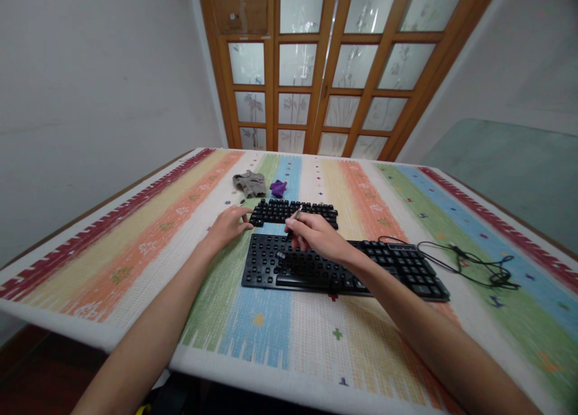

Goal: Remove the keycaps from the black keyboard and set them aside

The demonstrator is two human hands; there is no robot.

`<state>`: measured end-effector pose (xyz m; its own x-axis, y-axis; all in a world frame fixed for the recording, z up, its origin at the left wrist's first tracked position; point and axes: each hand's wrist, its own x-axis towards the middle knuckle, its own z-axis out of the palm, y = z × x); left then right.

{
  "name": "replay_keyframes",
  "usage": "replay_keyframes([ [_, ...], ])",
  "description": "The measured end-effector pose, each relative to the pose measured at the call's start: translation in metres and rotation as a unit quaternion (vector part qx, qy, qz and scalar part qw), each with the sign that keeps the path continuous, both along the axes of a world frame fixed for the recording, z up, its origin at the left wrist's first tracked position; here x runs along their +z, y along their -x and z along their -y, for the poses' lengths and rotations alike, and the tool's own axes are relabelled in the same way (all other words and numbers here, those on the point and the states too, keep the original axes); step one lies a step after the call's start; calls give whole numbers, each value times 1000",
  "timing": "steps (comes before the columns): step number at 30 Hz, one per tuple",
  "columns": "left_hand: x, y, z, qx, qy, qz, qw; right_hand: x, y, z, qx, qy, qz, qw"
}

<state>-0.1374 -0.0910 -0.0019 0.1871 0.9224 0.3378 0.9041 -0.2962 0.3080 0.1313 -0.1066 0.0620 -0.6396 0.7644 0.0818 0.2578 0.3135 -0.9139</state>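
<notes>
A black keyboard [392, 264] lies in front of me; its left part shows bare switches without keycaps, while the right part has its keys on. Behind it, loose black keycaps [275, 210] are laid out in rows on the cloth. My right hand [316, 234] is closed around a slim pen-like tool [297, 213], held slanted above the keyboard. The tool's lower end, dark and blocky, is over the bare switches; I cannot tell if it touches them. My left hand [229, 225] rests on the cloth at the left end of the keycap rows, thumb and fingers apart.
A grey cloth [250, 184] and a small purple cloth [279, 188] lie behind the keycaps. The keyboard's black cable [492, 273] is coiled at the right. A striped tablecloth [153, 246] covers the table. Wooden glazed doors [316, 90] stand beyond.
</notes>
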Motion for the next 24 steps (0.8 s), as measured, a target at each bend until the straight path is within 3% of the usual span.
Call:
replay_keyframes([
  [12,0,-1,0,-17,-7,35,999,0,0,-1,2,2,-1,1000],
  [18,15,-9,9,-21,-21,110,993,1,-2,-2,1,-4,-10,1000],
  [21,24,-22,19,-96,49,210,972,1,-3,-2,4,-13,-34,999],
  [24,29,-35,29,-193,150,289,926,1,-4,-2,6,-22,-57,998],
])
